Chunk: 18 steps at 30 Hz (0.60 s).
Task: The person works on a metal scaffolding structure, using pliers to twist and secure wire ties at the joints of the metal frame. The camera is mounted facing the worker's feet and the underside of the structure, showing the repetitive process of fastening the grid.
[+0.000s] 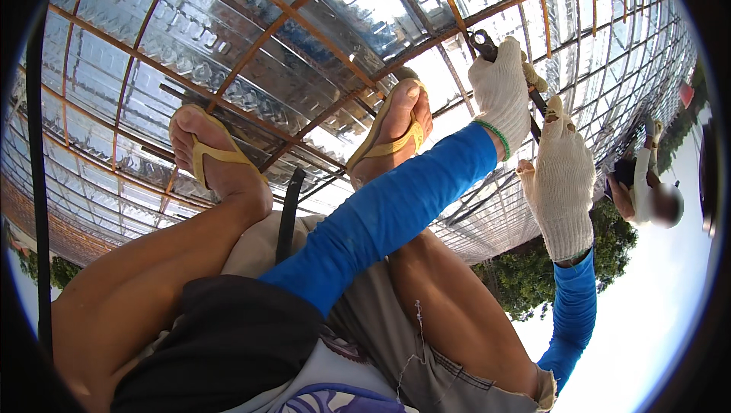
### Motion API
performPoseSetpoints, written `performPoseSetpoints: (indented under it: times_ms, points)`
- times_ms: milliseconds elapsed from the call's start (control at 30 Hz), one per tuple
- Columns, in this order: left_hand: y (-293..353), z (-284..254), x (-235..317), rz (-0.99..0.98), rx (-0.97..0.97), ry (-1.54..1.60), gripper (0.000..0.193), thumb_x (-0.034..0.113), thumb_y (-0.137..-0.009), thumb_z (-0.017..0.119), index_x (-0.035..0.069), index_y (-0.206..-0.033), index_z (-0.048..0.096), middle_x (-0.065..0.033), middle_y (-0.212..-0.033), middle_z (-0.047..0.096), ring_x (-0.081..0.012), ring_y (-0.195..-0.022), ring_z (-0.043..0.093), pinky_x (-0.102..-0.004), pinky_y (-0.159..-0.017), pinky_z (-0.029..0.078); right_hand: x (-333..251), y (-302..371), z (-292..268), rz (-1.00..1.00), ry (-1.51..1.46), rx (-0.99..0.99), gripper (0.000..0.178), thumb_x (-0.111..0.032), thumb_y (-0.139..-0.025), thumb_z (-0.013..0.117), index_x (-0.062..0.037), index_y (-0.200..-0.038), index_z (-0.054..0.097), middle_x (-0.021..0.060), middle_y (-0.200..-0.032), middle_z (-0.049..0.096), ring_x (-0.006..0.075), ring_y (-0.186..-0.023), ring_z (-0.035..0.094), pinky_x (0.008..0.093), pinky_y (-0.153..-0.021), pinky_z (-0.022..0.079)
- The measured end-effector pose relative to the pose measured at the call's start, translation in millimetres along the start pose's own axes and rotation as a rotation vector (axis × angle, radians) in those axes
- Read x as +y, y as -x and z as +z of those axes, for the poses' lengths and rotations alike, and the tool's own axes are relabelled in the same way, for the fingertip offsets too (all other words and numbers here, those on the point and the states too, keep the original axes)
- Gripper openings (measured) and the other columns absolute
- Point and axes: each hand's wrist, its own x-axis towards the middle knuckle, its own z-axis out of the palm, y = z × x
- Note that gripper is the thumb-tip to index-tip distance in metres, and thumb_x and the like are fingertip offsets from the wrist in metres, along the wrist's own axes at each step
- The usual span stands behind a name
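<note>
A squatting worker's gloved left hand (501,93) closes around a dark pincer tool (487,46) at a crossing of the rusty rebar grid (304,21) laid over corrugated steel decking (190,40). Just beside the tool, the gloved right hand (562,184) wraps its handle. Yellow sandals (209,156) rest on the bars near the tool.

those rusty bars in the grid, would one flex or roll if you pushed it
Probably stiff: each rusty bar runs long and straight across the shiny ribbed metal decking. Unlikely to roll, since crossing bars lock it into a grid. Likely rough rather than slippery, given the rust and both gloved hands, left hand and right hand.
</note>
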Motion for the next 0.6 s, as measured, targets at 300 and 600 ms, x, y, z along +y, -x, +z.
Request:
performPoseSetpoints:
  times_ms: [300, 600]
  points:
    - [2, -9, -1, -0.049, -0.166, -0.063, 0.047, 0.049, -0.096, 0.081, 0.005, -0.1, 0.063, -0.0067, -0.07, 0.067, -0.0265, -0.069, 0.074, -0.0384, -0.065, 0.056, 37, -20, 29, -0.083, -0.737, -0.041, 0.02, -0.008, -0.097, 0.07, -0.0016, -0.115, 0.064, 0.0095, -0.078, 0.065, 0.0249, -0.062, 0.065, 0.0384, -0.055, 0.05]
    - [5, -15, 8, -0.029, -0.15, -0.259, 0.041, 0.041, -0.098, 0.077, 0.001, -0.094, 0.068, -0.0048, -0.064, 0.064, -0.0201, -0.055, 0.069, -0.0328, -0.056, 0.053, 37, -25, 22, 0.275, -1.718, -0.829, 0.033, -0.016, -0.094, 0.078, 0.0074, -0.115, 0.067, 0.0112, -0.083, 0.072, 0.0185, -0.065, 0.07, 0.0301, -0.056, 0.057]
